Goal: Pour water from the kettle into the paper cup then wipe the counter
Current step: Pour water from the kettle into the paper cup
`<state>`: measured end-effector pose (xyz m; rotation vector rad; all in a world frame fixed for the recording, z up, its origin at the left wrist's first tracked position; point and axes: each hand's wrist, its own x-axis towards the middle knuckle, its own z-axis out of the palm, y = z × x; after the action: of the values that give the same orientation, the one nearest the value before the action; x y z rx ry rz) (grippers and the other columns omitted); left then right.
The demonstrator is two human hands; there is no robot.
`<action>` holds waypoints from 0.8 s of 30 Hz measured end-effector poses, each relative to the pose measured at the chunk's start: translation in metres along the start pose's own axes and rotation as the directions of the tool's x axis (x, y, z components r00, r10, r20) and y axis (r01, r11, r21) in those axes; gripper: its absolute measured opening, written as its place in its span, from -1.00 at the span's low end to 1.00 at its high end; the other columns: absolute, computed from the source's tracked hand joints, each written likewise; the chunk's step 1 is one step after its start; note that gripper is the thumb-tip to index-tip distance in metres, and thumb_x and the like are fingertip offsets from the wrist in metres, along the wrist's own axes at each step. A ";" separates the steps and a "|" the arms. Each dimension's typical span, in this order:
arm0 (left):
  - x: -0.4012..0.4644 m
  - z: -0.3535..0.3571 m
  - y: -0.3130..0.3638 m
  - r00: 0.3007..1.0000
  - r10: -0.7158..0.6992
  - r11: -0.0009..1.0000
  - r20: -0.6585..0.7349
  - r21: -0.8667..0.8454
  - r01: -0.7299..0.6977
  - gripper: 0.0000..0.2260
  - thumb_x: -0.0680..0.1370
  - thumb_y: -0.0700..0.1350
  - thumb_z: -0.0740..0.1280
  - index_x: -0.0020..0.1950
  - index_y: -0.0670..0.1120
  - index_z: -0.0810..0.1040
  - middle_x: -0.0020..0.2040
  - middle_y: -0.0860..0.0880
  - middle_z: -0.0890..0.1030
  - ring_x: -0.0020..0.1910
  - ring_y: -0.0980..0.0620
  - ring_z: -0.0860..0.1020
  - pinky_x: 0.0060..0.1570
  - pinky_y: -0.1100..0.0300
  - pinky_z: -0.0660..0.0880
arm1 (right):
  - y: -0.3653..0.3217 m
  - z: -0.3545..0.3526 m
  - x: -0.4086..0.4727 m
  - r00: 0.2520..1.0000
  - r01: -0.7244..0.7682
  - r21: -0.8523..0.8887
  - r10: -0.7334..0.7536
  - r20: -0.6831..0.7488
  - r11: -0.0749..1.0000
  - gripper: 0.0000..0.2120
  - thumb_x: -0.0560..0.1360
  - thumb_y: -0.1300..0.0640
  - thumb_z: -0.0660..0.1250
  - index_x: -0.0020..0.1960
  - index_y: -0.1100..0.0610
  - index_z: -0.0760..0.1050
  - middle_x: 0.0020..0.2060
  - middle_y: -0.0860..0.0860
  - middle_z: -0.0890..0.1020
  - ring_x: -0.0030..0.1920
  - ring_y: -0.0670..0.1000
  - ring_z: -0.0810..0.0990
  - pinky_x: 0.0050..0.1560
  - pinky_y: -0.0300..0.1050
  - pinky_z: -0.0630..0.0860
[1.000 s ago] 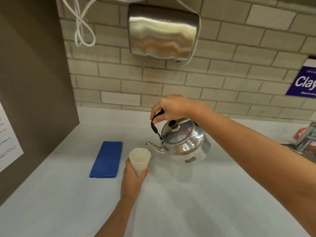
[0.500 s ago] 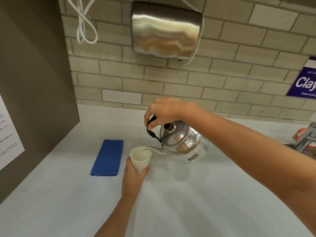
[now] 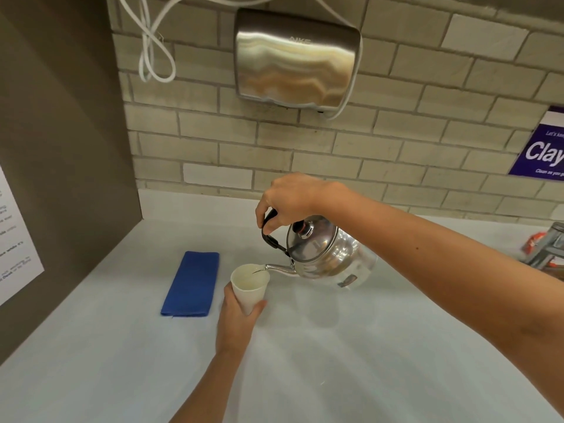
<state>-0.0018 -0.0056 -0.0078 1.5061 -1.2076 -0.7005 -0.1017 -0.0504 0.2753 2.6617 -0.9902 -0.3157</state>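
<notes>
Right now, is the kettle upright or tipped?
Tipped. The kettle, held by its handle in the right hand, leans spout-down over the paper cup that the left hand holds.

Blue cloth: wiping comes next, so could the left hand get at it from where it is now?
Probably yes, once freed. The blue cloth lies flat on the counter just left of the left hand, with nothing between them. But that hand is holding the paper cup under the kettle spout, so the cup must be set down first.

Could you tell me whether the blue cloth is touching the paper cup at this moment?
Apart. The head view shows bare counter between the folded blue cloth and the paper cup, which the left hand holds.
</notes>
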 end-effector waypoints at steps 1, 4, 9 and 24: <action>0.000 0.000 0.000 1.000 0.001 1.000 0.001 0.000 -0.001 -0.28 0.34 0.04 0.49 0.36 -0.03 0.18 0.28 -0.10 0.44 0.22 -0.11 0.45 0.16 0.01 0.48 | 0.000 -0.001 -0.001 1.000 0.000 -0.002 0.000 -0.004 1.000 -0.81 0.44 -0.14 0.34 0.01 -0.12 0.59 -0.46 -0.25 0.38 -0.40 -0.22 0.33 -0.43 -0.21 0.23; 0.000 0.000 0.000 1.000 0.008 1.000 0.002 0.003 -0.008 -0.28 0.34 0.04 0.49 0.36 -0.03 0.18 0.29 -0.10 0.43 0.23 -0.11 0.45 0.16 0.00 0.48 | 0.001 -0.003 -0.003 1.000 -0.002 -0.011 0.001 -0.014 1.000 -0.82 0.43 -0.14 0.35 0.00 -0.13 0.59 -0.47 -0.26 0.36 -0.40 -0.23 0.31 -0.44 -0.22 0.20; 0.001 0.000 -0.001 1.000 0.016 1.000 -0.001 0.010 -0.016 -0.27 0.34 0.05 0.49 0.37 -0.04 0.18 0.30 -0.11 0.43 0.23 -0.11 0.45 0.16 0.00 0.49 | 0.002 -0.009 -0.007 1.000 -0.003 -0.029 0.002 -0.009 1.000 -0.80 0.43 -0.16 0.34 0.01 -0.14 0.58 -0.43 -0.26 0.36 -0.37 -0.17 0.33 -0.42 -0.21 0.22; 0.000 0.001 -0.003 0.999 0.041 0.998 -0.020 -0.038 -0.042 -0.30 0.33 0.00 0.51 0.35 -0.05 0.21 0.25 -0.08 0.47 0.17 -0.06 0.46 0.08 0.12 0.46 | 0.008 -0.015 -0.014 1.000 -0.010 -0.053 0.009 -0.015 0.999 -0.82 0.43 -0.15 0.35 -0.01 -0.14 0.59 -0.45 -0.26 0.37 -0.39 -0.24 0.31 -0.44 -0.21 0.18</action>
<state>-0.0013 -0.0061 -0.0105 1.4493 -1.2011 -0.6761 -0.1127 -0.0438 0.2931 2.6070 -0.9758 -0.3156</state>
